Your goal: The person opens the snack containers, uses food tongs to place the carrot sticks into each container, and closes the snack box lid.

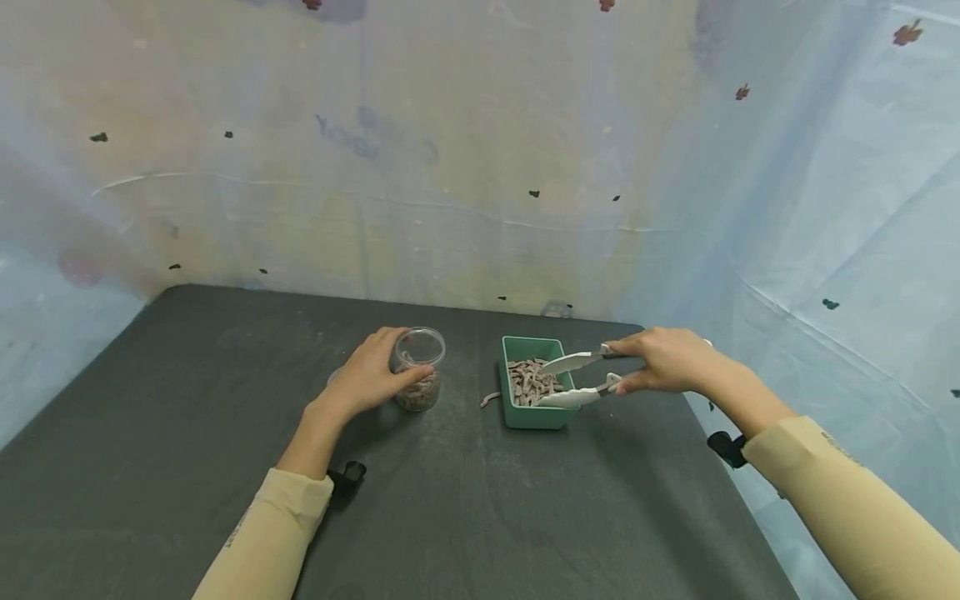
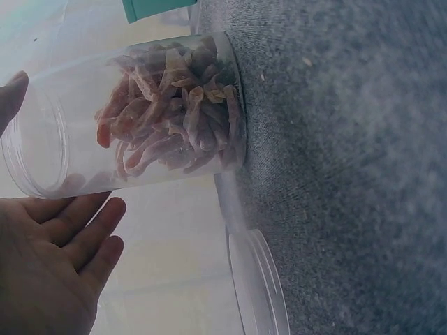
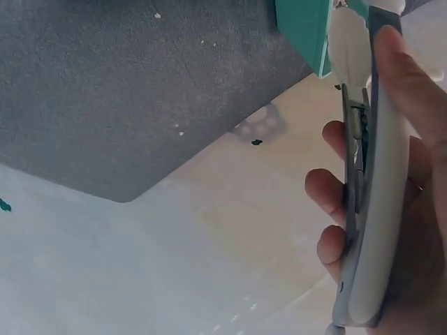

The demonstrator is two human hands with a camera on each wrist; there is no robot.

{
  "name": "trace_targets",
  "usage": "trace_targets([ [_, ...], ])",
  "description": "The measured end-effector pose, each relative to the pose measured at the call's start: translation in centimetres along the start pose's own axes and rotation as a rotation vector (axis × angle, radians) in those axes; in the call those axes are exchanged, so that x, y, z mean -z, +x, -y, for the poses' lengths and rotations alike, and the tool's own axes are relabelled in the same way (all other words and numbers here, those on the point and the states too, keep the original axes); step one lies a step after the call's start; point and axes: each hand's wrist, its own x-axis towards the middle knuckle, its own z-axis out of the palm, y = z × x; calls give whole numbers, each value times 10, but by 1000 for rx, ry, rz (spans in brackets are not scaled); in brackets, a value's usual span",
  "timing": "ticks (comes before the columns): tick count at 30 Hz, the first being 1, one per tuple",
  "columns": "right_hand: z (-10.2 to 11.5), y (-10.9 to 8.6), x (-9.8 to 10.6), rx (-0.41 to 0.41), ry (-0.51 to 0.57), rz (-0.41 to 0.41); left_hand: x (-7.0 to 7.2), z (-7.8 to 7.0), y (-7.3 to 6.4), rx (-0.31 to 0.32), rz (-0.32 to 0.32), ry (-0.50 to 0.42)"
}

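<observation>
My left hand (image 1: 362,379) holds a clear plastic jar (image 1: 418,393) upright on the dark table, thumb on the near side and fingers behind. The jar's mouth is uncovered. Brownish dried strips (image 2: 174,112) fill its lower part in the left wrist view. My right hand (image 1: 666,360) grips a pair of tongs (image 3: 384,209) with pale, spread tips. Those tips reach into a green plastic bin (image 1: 536,419) that holds many greyish-brown strips (image 1: 529,382); whether they touch any strip, I cannot tell.
One loose strip (image 1: 490,399) lies on the table (image 1: 450,517) just left of the bin. Beside the jar is a clear round lid (image 2: 260,286), mostly hidden behind my left hand in the head view. Plastic sheeting (image 1: 450,167) hangs behind the table and along its sides.
</observation>
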Motion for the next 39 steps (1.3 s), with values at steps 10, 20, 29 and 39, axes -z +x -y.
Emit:
trace_targets([
  [10, 8, 15, -1, 3, -57, 61, 1, 0, 0, 4, 14, 2],
  [20, 1, 29, 13, -24, -1, 154, 3, 1, -3, 12, 6, 0],
  [29, 6, 48, 21, -69, 4, 242, 6, -3, -3, 3, 5, -9],
  [39, 5, 47, 4, 46, 19, 104, 16, -1, -7, 28, -3, 20],
])
